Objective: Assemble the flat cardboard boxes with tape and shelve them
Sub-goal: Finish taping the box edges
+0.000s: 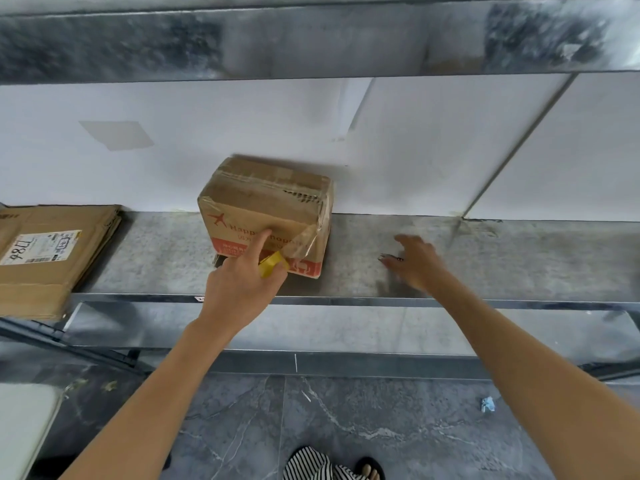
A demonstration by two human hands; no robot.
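Cardboard flats (52,251) lie stacked at the left end of the metal shelf (485,258), one with a printed label facing up. None of them is folded up yet, so I judge a good share of the work is left.

Well to their right, near the middle of the shelf and back against the white wall, stands one assembled box (270,202), upright, its top seam closed under clear tape. A loose strip of clear tape (310,237) runs from the box's front right corner down to what looks like a yellow tape dispenser (273,265), so the tape is not yet cut free. The left hand (239,282) grasps that dispenser in its curled fingers while its straight forefinger presses on the printed front of the box.

To the right of the box, the right hand (415,261) hovers low over bare shelf, fingers spread and slack, holding nothing. It is blurred, and I cannot tell whether it touches the metal.

From where things lie, this box seems shelved bar the last bit of taping: the strip wants tearing off and smoothing down. After that, the flats on the left are to be made up, taped and set alongside.
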